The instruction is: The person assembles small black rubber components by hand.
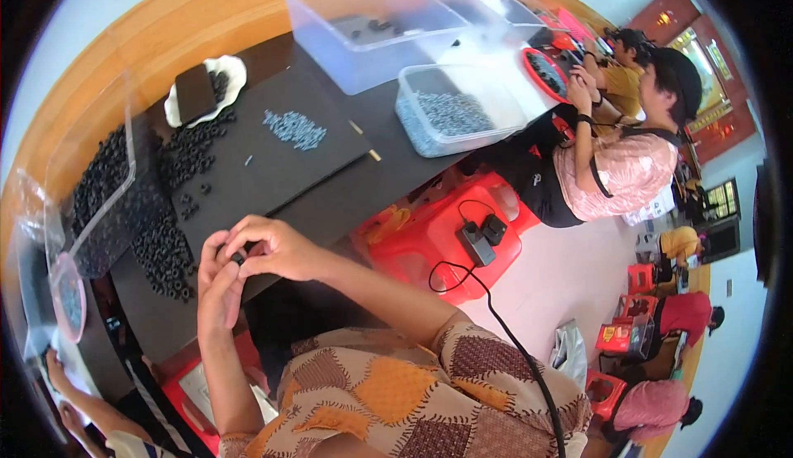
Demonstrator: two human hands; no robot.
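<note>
both hands, left hand (pixel 216 280) and right hand (pixel 277 247), pinch one small black ring (pixel 238 256) between fingertips. it looks light and rubbery; hold its rim. more rings (pixel 165 251) lie just beside, on the tabletop (pixel 347 202).

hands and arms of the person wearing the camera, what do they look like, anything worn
Both forearms are bare down to the left hand and right hand; no gloves, watch or rings can be made out. A patchwork garment in orange, brown and cream squares shows at the lower edge.

Rubber rings (pixel 169 210) left of screw pile (pixel 295 128) on mat (pixel 273 165); tubs (pixel 376 33) behind.
</note>
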